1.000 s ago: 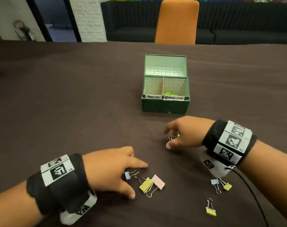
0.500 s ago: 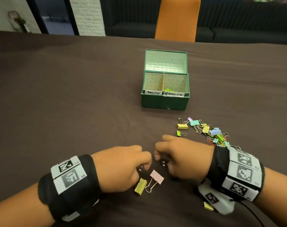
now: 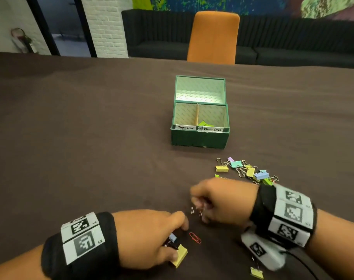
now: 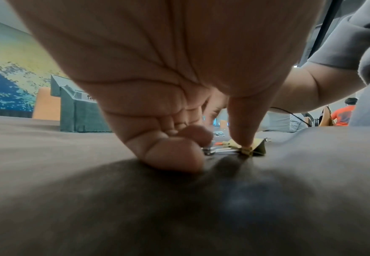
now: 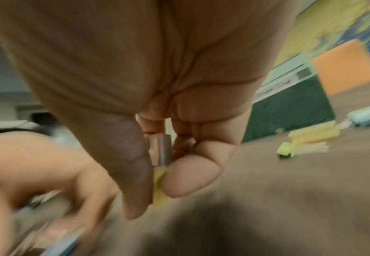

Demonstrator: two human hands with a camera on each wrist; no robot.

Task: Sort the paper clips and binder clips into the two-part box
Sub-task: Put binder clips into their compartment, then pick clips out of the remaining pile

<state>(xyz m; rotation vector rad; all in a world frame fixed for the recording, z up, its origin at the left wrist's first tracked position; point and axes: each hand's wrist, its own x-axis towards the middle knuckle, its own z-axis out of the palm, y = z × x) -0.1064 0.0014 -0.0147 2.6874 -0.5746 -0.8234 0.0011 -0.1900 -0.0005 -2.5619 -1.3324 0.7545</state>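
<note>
Progress: early. Green two-part box [image 3: 200, 136] standing open on the brown table [image 3: 91, 158], lid upright behind, labels reading "Paper Clips" on its left half and "Binder Clips" on its right. Only some green clips [image 3: 205, 123] visible in the binder-clip half; paper-clip half apparently bare, though its floor is largely hidden by the front wall.

Outstanding: a heap of pastel binder clips [image 3: 244, 168] just in front of the box toward its right corner; a red paper clip [image 3: 195, 237] well in front of the box, long axis running diagonally, far end toward the box's left side; a yellow binder clip [image 3: 257, 272] farthest from the box.

Left hand [image 3: 147, 237]: curled down on the table well in front of the box, thumb pressing a yellow binder clip [image 3: 180, 257], fingers pinching its wire handles [image 4: 219, 150] lying flat, handles pointing toward the wrist, with a small blue clip [image 3: 172, 237] at the fingertips.

Right hand [image 3: 222, 201]: closed, nearer the box than the left, pinching clips [image 5: 159, 152] between thumb and fingers; picture blurred, so probably small binder clips, kind not certain.
</note>
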